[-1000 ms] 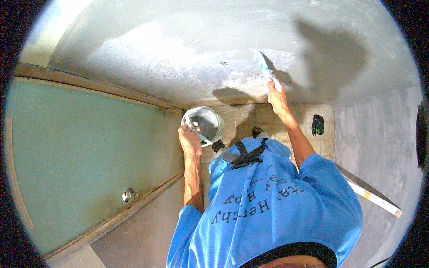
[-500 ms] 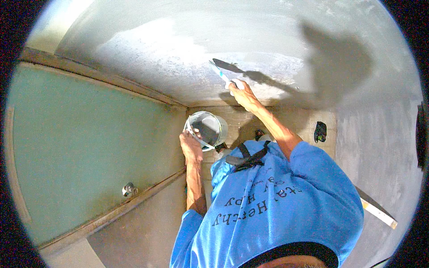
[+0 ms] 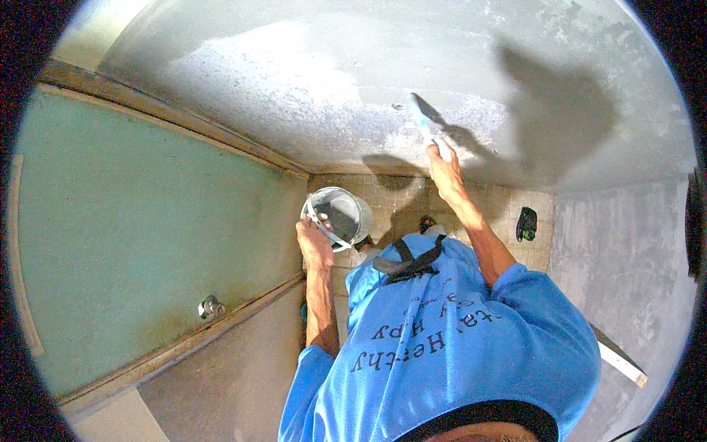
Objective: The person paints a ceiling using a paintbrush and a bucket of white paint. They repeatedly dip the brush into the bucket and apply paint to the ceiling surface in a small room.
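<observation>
My left hand [image 3: 315, 243] is closed on the rim of a whitish bucket [image 3: 364, 219], which tilts with its mouth toward me. Inside lies something grey [image 3: 339, 217], probably paint, though its surface is partly in shadow. In my right hand [image 3: 446, 174] is a brush [image 3: 424, 120] with a white and light-blue body, its tip at the wall [image 3: 434, 44] in front. A paler, rough patch [image 3: 265, 70] spreads over that wall to the left of the brush, within smoother grey. The brush's bristles are too small and blurred to make out.
A green panel [image 3: 155, 214] in a brown frame stands at my left, with a round metal knob [image 3: 211, 306]. A black bag-like thing [image 3: 526, 224] lies on the tiled floor [image 3: 387, 193]. A long white strip [image 3: 622, 365] leans at the right grey wall [image 3: 626, 243].
My right hand has swept the brush to the right along the wall. My left hand and the bucket have stayed nearly where they were.
</observation>
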The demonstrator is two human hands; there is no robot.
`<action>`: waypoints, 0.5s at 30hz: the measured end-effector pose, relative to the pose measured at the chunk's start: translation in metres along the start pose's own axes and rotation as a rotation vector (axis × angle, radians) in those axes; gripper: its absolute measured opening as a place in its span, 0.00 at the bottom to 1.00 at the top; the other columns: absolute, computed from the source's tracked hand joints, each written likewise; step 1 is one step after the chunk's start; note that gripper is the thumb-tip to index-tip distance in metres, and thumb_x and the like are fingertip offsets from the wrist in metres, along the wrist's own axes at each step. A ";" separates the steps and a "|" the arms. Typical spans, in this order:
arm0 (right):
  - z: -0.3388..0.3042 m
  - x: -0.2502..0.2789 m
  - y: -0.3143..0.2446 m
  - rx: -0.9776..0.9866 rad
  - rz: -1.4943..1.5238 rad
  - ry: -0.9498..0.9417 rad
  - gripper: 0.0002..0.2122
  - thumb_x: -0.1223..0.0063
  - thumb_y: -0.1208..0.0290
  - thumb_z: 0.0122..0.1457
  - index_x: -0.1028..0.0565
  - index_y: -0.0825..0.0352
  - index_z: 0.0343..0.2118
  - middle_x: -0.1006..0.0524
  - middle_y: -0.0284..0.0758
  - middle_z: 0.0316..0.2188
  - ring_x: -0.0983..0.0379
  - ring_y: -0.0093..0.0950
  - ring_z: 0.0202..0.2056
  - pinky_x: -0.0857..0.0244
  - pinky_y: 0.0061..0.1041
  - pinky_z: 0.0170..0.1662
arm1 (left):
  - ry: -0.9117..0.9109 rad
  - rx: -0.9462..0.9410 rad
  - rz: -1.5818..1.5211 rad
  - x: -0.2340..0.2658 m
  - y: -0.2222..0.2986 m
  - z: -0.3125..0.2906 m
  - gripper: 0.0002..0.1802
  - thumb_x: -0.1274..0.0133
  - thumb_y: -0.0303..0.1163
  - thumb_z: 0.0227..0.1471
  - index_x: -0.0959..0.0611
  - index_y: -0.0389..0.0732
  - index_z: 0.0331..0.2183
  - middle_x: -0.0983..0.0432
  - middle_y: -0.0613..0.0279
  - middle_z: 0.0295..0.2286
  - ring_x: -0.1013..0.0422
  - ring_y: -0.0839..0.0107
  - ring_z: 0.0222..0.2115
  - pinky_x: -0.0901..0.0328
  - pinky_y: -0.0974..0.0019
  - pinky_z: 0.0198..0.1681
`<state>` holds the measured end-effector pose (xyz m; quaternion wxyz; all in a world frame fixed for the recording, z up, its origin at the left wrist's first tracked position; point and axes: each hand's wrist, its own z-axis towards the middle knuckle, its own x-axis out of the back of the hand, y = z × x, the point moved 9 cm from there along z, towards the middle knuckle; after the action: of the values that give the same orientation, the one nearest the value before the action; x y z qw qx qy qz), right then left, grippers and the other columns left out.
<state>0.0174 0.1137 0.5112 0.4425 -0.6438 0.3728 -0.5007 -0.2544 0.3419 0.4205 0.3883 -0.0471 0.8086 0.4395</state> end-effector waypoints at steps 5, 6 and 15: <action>-0.015 -0.062 -0.018 0.155 0.187 -0.383 0.14 0.48 0.67 0.57 0.35 0.64 0.44 0.26 0.35 0.24 0.32 0.20 0.14 0.38 0.22 0.16 | -0.047 0.056 0.063 0.002 -0.015 0.011 0.17 0.64 0.42 0.58 0.30 0.39 0.40 0.30 0.61 0.32 0.34 0.68 0.31 0.39 0.64 0.35; -0.012 -0.072 -0.020 0.140 0.122 -0.425 0.15 0.49 0.66 0.58 0.35 0.63 0.45 0.26 0.36 0.24 0.31 0.23 0.15 0.38 0.25 0.17 | -0.065 0.067 0.083 0.003 -0.016 0.013 0.17 0.64 0.42 0.57 0.30 0.40 0.39 0.30 0.61 0.33 0.34 0.67 0.32 0.39 0.64 0.36; 0.027 -0.100 -0.032 0.490 -0.116 -0.217 0.16 0.54 0.66 0.57 0.31 0.62 0.49 0.24 0.47 0.35 0.27 0.45 0.37 0.35 0.38 0.40 | 0.008 0.042 0.038 -0.003 0.007 -0.006 0.13 0.63 0.42 0.56 0.31 0.43 0.35 0.31 0.60 0.29 0.37 0.67 0.30 0.42 0.64 0.35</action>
<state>0.0226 0.2222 0.5074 0.5931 -0.5876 0.1535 -0.5286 -0.2587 0.3411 0.4295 0.3777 -0.0253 0.8199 0.4295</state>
